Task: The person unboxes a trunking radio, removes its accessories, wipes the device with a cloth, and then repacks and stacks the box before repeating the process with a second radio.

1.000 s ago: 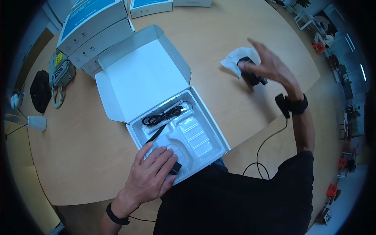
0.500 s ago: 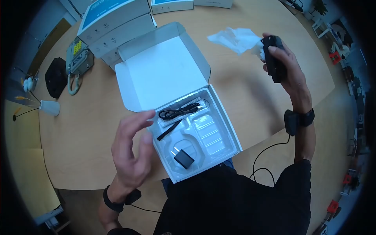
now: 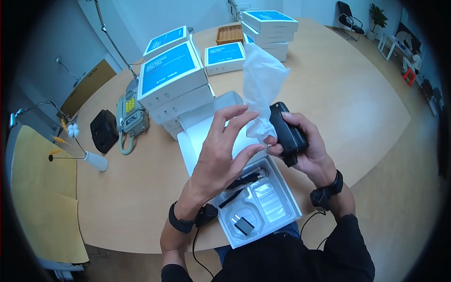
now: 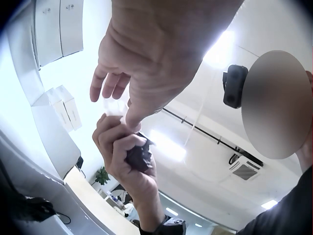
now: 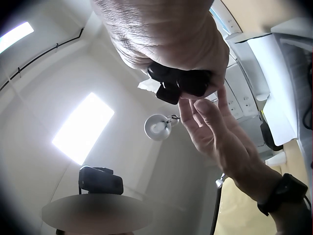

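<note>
My right hand (image 3: pixel 314 149) grips a black handheld device (image 3: pixel 287 134), shaped like a small camcorder, above the open box. A thin white wrapper (image 3: pixel 264 77) stands up from between that hand's fingers and the device. Close on the left, my left hand (image 3: pixel 213 157) is raised with fingers spread and gently bent, its fingertips right at the wrapper's edge. Below lies the open white box (image 3: pixel 292 203) with a moulded plastic tray. In the tray are a black plug adapter (image 3: pixel 244 226), a coiled black cable (image 3: pixel 245 180) and a black strap (image 3: pixel 230 199).
Stacked white-and-blue boxes (image 3: pixel 171 70) stand behind the lid, with more boxes (image 3: pixel 270 23) and a wicker basket (image 3: pixel 229 35) farther back. A telephone (image 3: pixel 133 113), a black pouch (image 3: pixel 104 131) and a white vase (image 3: pixel 96 160) are on the left.
The right hand has lifted the device and wrapper from the table and brought them over the box. My left hand has left the adapter and risen toward the wrapper. The head view has tilted up.
</note>
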Action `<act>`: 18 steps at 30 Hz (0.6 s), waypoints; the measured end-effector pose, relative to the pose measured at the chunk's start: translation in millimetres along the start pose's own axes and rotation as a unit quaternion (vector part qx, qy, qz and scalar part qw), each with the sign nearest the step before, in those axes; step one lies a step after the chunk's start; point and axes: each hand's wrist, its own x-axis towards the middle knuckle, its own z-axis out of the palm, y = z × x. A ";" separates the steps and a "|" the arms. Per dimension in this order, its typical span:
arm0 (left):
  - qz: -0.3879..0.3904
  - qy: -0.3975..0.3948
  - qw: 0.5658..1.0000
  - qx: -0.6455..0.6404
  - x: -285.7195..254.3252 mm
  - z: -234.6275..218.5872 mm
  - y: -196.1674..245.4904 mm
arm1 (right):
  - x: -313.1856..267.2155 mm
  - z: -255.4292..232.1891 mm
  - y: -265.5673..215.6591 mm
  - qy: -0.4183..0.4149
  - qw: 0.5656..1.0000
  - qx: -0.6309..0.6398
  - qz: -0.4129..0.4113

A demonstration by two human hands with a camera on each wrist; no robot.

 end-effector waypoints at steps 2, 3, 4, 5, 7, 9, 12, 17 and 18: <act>-0.011 0.022 1.000 0.001 -0.5 1.4 -1.7 | 2.4 -1.0 1.5 -0.005 1.000 -0.004 0.001; -0.010 0.023 1.000 0.011 -2.0 3.0 -6.0 | 3.4 -0.6 3.1 -0.014 1.000 -0.018 0.000; -0.011 0.023 0.999 0.021 -3.0 4.5 -8.9 | 5.1 -0.5 4.7 -0.022 0.999 -0.030 -0.001; -0.036 0.061 0.997 -0.008 -3.2 10.2 -8.0 | 5.3 3.3 7.0 -0.035 0.998 -0.056 -0.011; -0.047 0.080 0.996 -0.019 -3.7 10.0 -11.3 | 6.3 -1.5 9.4 -0.038 0.995 -0.085 -0.017; -0.101 0.137 0.983 -0.072 -3.7 14.0 -16.8 | 8.8 -7.3 10.3 -0.043 0.992 -0.115 -0.025; -0.224 0.144 0.948 -0.172 -5.1 9.4 -20.2 | 15.1 -18.7 5.6 0.002 0.983 -0.146 -0.108; -0.323 0.127 0.900 -0.265 -5.6 9.5 -30.2 | 13.7 -20.1 13.3 -0.051 0.988 -0.099 -0.109; -0.295 0.135 0.913 -0.249 -6.4 12.9 -31.1 | 11.5 -19.0 16.3 -0.057 0.983 -0.137 -0.112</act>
